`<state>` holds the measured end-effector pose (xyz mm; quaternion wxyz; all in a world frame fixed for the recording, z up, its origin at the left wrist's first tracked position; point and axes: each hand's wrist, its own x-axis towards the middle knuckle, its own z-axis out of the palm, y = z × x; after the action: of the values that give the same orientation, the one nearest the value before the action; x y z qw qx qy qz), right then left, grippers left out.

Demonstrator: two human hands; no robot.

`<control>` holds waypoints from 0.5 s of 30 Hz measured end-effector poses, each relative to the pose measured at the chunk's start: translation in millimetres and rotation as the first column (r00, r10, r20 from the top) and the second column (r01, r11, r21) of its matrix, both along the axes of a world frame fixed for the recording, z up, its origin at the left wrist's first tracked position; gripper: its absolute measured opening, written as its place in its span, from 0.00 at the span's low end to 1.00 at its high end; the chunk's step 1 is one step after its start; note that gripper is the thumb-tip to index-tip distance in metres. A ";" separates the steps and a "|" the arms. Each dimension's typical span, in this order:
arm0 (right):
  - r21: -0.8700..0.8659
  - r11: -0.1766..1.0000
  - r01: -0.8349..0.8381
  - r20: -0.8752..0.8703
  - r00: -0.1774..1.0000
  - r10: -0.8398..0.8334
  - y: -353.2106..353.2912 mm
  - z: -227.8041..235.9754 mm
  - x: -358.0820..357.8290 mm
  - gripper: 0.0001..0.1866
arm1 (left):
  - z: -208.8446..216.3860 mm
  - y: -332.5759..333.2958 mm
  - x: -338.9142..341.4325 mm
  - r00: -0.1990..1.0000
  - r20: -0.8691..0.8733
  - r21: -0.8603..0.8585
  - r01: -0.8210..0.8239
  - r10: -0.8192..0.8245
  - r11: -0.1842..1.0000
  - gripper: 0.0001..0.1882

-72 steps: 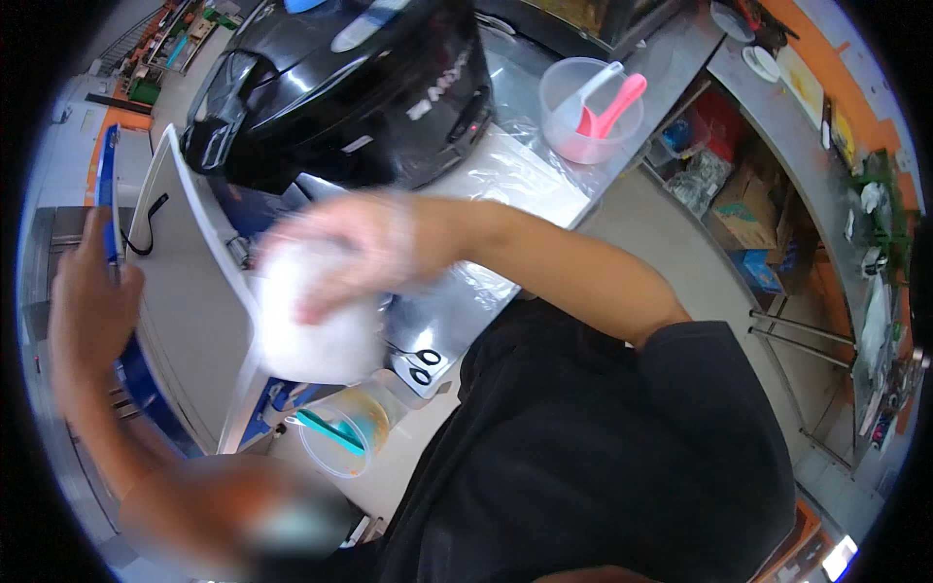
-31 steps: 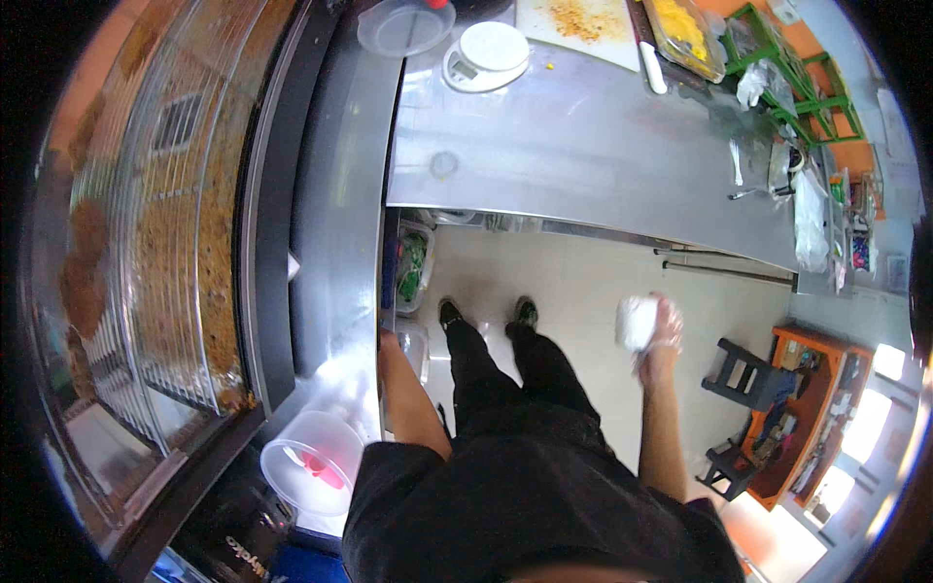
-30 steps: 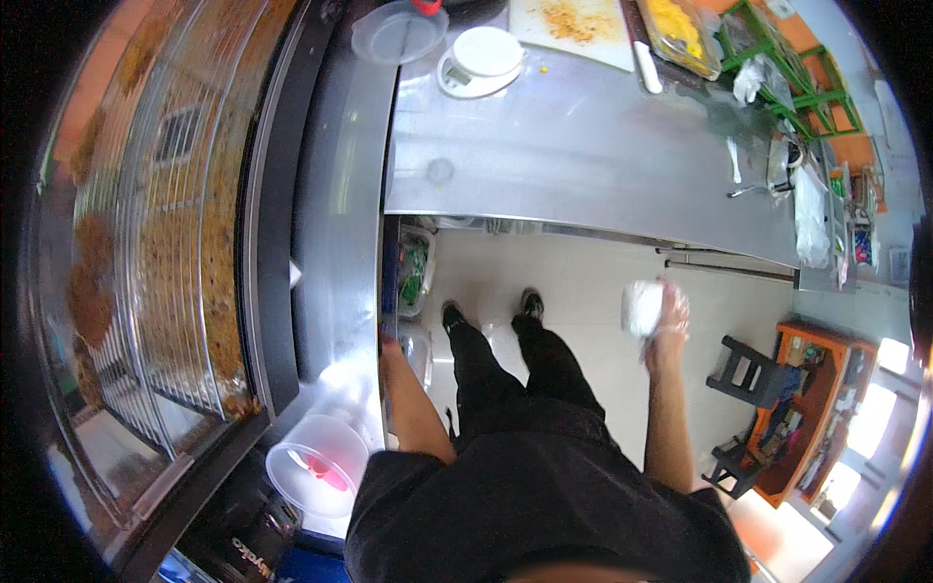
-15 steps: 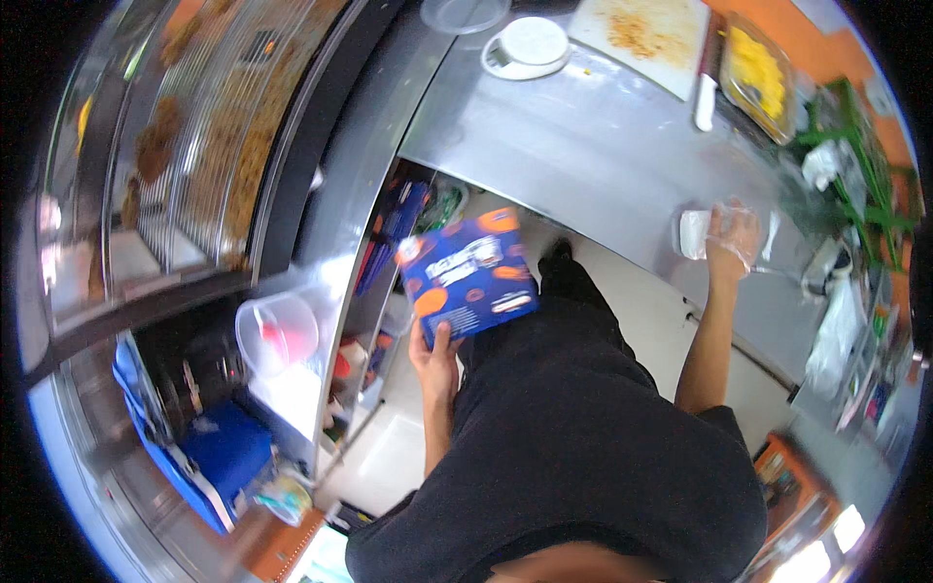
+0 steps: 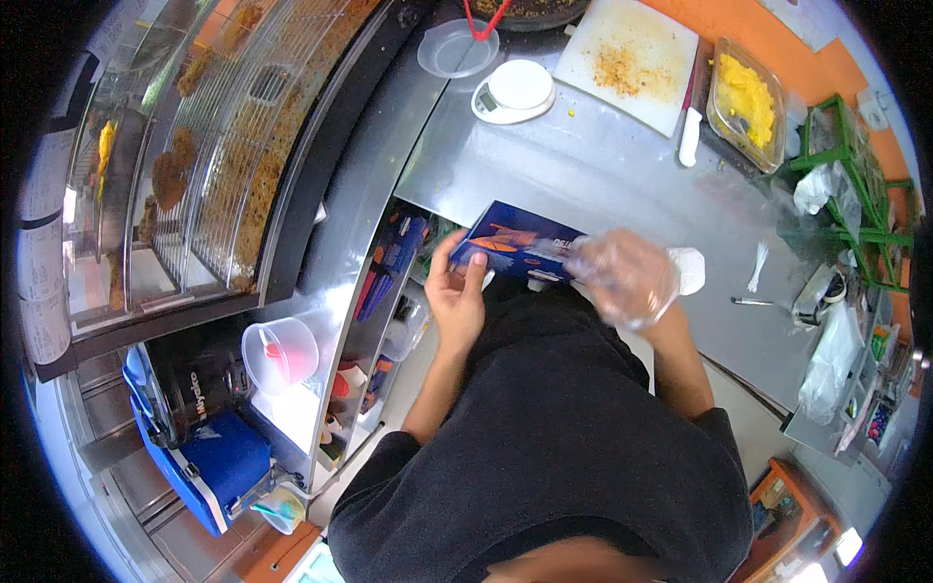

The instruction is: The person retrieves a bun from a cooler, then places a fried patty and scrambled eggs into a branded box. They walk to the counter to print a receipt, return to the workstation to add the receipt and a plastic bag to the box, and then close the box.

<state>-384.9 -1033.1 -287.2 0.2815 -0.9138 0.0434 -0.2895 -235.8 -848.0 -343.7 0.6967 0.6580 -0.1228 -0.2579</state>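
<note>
A blue cardboard box with orange patterns is held tilted in front of my body, at the near edge of the steel counter. My left hand grips its left end, thumb on the near face and fingers behind. Over its right end is my right hand in a clear plastic glove. Motion smears those fingers, so their grip cannot be made out. Just right of that hand, a small white item, perhaps paper, lies on the counter, partly hidden.
On the counter are a kitchen scale, a stained cutting board, a white-handled knife and a tray of yellow food. Green baskets stand right. A glass display case and plastic tub are left.
My gloved right hand has come left from the counter to the box. The box has moved right and tilted, so a narrower face shows; my left hand keeps hold of it.
</note>
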 end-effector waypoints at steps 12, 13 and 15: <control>0.025 0.993 -0.115 -0.041 0.992 0.116 9.2 -39.5 50.9 0.22 | -6.0 -30.8 45.8 0.769 -0.188 -0.192 0.582 -0.611 0.791 0.28; -0.033 0.999 -0.028 0.077 0.997 0.030 5.0 -44.1 56.1 0.22 | -6.4 -30.2 51.5 0.753 0.058 -0.079 0.657 -0.655 0.749 0.30; -0.377 0.924 0.067 0.094 0.995 -0.034 -5.9 -54.3 73.7 0.21 | -2.8 -32.7 64.5 0.682 0.112 0.046 0.723 -0.723 0.689 0.34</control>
<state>-311.3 -1039.1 -341.5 0.0933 -0.9364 -0.0021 -0.3384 -171.3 -880.8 -346.5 0.5305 0.5698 -0.4146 -0.4712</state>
